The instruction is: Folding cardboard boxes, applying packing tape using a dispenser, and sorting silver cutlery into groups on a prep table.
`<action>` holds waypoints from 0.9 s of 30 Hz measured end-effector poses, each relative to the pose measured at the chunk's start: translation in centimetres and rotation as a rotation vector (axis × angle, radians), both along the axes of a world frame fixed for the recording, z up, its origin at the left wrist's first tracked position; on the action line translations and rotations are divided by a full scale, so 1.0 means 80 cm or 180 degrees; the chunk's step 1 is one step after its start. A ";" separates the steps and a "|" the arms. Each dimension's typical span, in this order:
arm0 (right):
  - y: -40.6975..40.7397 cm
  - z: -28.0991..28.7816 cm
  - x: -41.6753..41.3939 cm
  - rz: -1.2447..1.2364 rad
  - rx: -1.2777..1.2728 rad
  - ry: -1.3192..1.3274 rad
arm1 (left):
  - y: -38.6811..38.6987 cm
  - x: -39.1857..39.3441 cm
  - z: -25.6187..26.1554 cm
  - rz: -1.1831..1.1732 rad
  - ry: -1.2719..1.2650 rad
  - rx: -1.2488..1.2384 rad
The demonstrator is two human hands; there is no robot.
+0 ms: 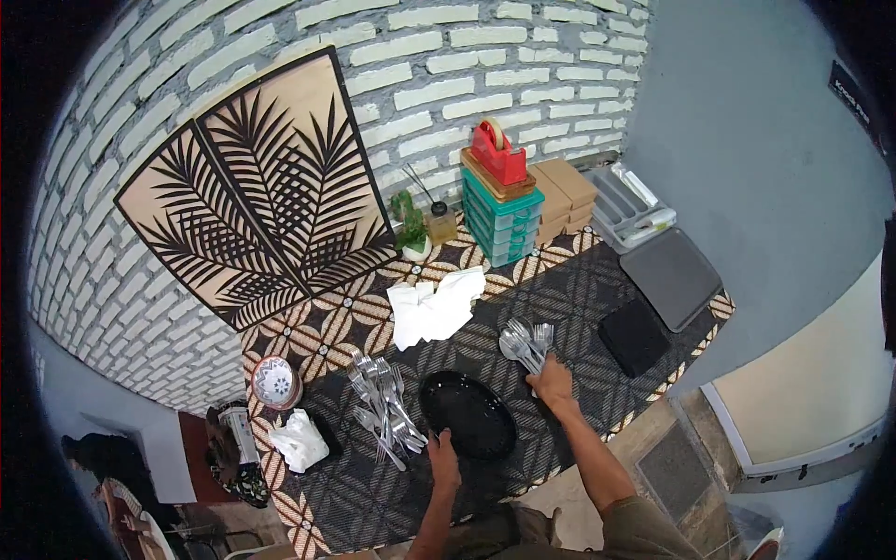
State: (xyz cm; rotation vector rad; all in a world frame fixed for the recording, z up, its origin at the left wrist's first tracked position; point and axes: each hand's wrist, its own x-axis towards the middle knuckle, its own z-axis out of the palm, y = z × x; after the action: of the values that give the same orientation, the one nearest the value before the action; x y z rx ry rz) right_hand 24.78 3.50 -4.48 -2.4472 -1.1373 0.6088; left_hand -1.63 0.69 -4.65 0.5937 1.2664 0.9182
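Note:
A black oval tray (467,414) lies in front of me, glossy and with nothing in it. My left hand (445,463) is at its near left rim, thumb and fingers pinching the edge. Just left of that hand, a loose heap of metal forks (385,402) spreads over the placemat, some handles almost reaching my fingers. My right hand (553,385) is closed around the handles of metal spoons and forks (523,341) right of the tray. Their heads point away from me; my fingers hide the handle ends.
Crumpled white paper (435,306) lies behind the tray. A patterned bowl (275,382) and white tissue (299,441) are at left. A folded black cloth (633,337), grey tray (670,278) and cutlery organizer (626,206) sit right. Teal drawers (498,217) carry a red tape dispenser (498,155).

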 end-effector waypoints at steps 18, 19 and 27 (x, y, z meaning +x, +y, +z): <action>0.035 -0.009 -0.358 0.1360 0.0860 -0.0042 | -0.088 -0.224 0.048 0.1522 0.0180 -0.0281; 0.038 -0.004 -0.375 0.1255 0.0626 -0.0228 | -0.089 -0.232 0.055 0.1545 0.0173 -0.0286; 0.057 -0.026 -0.394 0.0949 0.0907 -0.0272 | -0.088 -0.275 0.030 0.1334 -0.0226 -0.0027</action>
State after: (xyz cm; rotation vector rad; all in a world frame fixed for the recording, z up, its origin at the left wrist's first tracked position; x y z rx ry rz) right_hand -6.76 8.06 -6.54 -2.0979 -1.5253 0.3937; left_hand -23.59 -6.36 -2.21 0.2870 1.3544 1.2669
